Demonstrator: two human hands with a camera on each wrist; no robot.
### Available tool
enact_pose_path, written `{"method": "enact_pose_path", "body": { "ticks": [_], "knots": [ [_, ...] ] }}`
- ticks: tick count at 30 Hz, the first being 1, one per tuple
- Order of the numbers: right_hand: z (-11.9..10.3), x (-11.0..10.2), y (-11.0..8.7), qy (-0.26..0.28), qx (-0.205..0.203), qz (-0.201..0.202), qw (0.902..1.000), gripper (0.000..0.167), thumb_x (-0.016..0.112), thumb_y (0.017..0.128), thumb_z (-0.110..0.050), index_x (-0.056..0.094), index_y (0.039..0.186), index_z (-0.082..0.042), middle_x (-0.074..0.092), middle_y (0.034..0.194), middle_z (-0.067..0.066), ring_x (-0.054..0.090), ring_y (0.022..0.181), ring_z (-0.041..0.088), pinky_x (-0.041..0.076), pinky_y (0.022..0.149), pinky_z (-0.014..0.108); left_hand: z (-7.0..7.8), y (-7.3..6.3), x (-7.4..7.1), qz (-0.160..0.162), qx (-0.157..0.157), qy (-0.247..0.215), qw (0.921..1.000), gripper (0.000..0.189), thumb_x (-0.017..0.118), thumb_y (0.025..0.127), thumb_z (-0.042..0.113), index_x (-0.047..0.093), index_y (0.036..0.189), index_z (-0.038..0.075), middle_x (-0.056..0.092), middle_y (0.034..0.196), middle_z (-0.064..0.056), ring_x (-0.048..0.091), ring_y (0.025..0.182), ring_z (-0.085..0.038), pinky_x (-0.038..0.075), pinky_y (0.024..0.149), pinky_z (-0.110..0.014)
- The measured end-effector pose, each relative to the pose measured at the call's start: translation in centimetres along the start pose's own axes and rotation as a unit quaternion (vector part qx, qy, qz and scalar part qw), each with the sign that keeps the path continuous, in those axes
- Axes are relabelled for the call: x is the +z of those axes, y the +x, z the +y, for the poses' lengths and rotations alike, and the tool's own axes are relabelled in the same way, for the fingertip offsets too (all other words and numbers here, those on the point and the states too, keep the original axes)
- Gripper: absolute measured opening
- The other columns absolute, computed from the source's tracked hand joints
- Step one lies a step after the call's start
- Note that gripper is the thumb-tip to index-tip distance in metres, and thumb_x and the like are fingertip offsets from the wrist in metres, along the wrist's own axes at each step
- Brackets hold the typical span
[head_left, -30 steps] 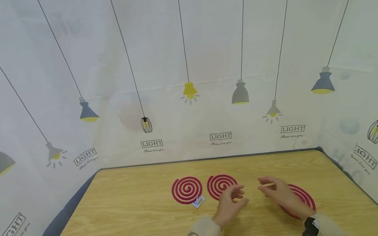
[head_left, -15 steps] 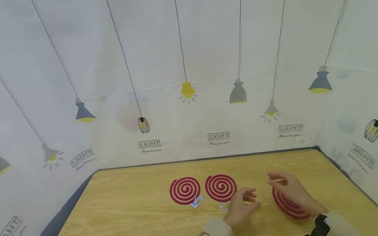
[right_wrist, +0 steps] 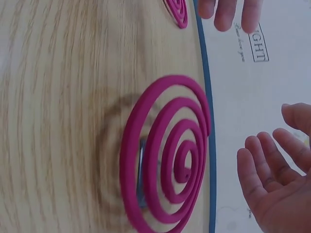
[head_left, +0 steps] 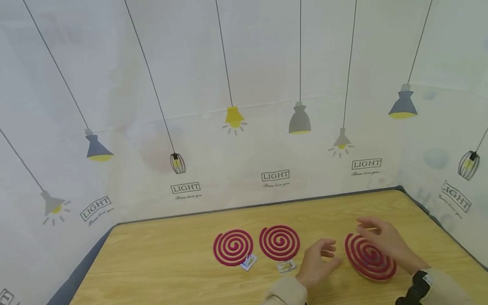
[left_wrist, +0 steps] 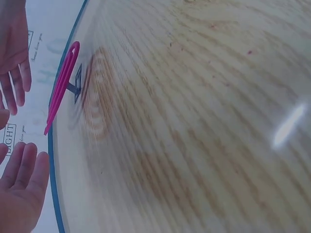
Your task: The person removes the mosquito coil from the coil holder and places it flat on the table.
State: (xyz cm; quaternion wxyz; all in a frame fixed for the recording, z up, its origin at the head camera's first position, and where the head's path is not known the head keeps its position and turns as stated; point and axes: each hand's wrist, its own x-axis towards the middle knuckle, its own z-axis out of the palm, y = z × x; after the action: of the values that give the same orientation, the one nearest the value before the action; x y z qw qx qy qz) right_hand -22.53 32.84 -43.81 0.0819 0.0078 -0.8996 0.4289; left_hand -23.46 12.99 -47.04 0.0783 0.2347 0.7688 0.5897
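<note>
On the right of the table, a dark pink mosquito coil (head_left: 365, 257) stands raised on a small metal stand (right_wrist: 141, 170), as the right wrist view shows. My right hand (head_left: 385, 239) is over the coil's far right side in the head view. In the right wrist view, a gap separates that hand (right_wrist: 277, 179) from the coil, and its fingers are loosely bent around nothing. To the coil's left is my left hand (head_left: 319, 262), apart from it, fingers slightly bent and holding nothing. The left wrist view shows the same coil (left_wrist: 63, 87) tilted on its stand.
Two more pink coils, one at the left (head_left: 233, 247) and one in the middle (head_left: 280, 242), lie on the wooden table (head_left: 159, 269). Near their front edges are small silvery-white pieces, left (head_left: 249, 262) and middle (head_left: 286, 266). A lamp-printed wall covering (head_left: 209, 140) stands behind.
The view has swung to the right. My right hand has drawn back from over the right coil, exposing more of it, and my left hand has moved away from the middle coil.
</note>
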Motion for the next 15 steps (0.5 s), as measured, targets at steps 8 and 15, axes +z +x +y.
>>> {"method": "enact_pose_path", "body": {
  "ticks": [8,15],
  "knots": [
    [1.8,-0.8,-0.1,-0.024,0.022,0.002,0.9995,0.049,0.052,0.089,-0.026,0.043,0.121,0.011,0.051,0.11,0.031,0.053,0.094,0.042,0.048,0.075,0.045,0.6,0.6,0.1,-0.001,-0.022,0.021,0.9995,0.049,0.065,0.077,0.01,0.047,0.122,0.008,0.055,0.112,-0.007,0.054,0.097,-0.015,0.046,0.074,-0.021],
    [3.5,-1.5,-0.1,-0.038,0.061,-0.009,0.9974,0.054,0.049,0.09,-0.029,0.039,0.122,0.013,0.048,0.112,0.033,0.048,0.1,0.045,0.044,0.08,0.049,0.5,1.1,1.0,-0.012,-0.017,0.021,0.9996,0.053,0.065,0.076,0.011,0.044,0.125,0.007,0.051,0.119,-0.011,0.052,0.104,-0.019,0.046,0.081,-0.028]
  ]
}}
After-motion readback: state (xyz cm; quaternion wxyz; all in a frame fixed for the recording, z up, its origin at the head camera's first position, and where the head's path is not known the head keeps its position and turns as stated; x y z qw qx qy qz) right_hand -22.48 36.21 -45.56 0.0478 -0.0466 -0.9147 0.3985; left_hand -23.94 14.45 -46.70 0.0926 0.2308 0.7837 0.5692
